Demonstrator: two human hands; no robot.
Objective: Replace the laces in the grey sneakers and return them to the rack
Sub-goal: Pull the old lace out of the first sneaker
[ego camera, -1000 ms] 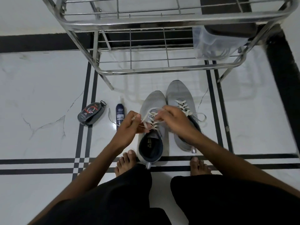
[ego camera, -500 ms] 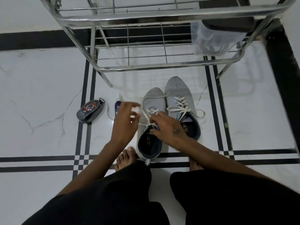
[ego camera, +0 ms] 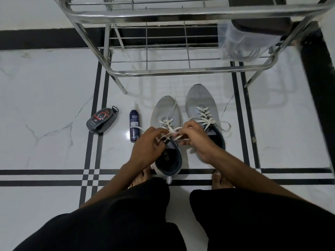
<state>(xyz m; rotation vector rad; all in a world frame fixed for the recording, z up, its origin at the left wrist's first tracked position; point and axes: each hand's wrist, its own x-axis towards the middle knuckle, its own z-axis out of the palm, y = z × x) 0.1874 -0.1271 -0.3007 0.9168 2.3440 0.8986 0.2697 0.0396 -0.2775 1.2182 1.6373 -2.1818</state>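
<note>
Two grey sneakers are being kept side by side on the glossy white marble-look floor (ego camera: pixel 45 87), toes pointed at the rack (ego camera: pixel 181 12). The left sneaker (ego camera: pixel 165 113) has a soft knit upper and a dark navy padded collar; the right sneaker (ego camera: pixel 200 100) is the same build and is already laced and tied in a loose bow. The laces are flat, off-white, woven-looking.

The lace (ego camera: pixel 167 122) of the left sneaker is being worked right over the tongue. The left hand (ego camera: pixel 148 147) is being held knuckles-up with fingers curled in, and its grip is being closed on a strand of that lace. The right hand (ego camera: pixel 194 137) is being held just opposite, almost touching it, fingers bent and pinching the other strand. One loose end is being left trailing up across the toe box.

Compared with half a second back, the hands are being brought closer together, meeting over the middle of the eyelets, where before the left one was lifted off to the side by the bottle.

The rack is shiny tubular steel with thin wire-grid shelves, and a clear crinkly plastic bag (ego camera: pixel 241 42) is being kept on its lower shelf at the right. Beside the left sneaker, a slim dark cleaner bottle (ego camera: pixel 134 128) is lying on the floor, and a rounded dark shoe-shine sponge case (ego camera: pixel 101 120) is lying further left. Black stripes are running through the floor tiles, and bare feet plus black trousers are being seen at the bottom.
</note>
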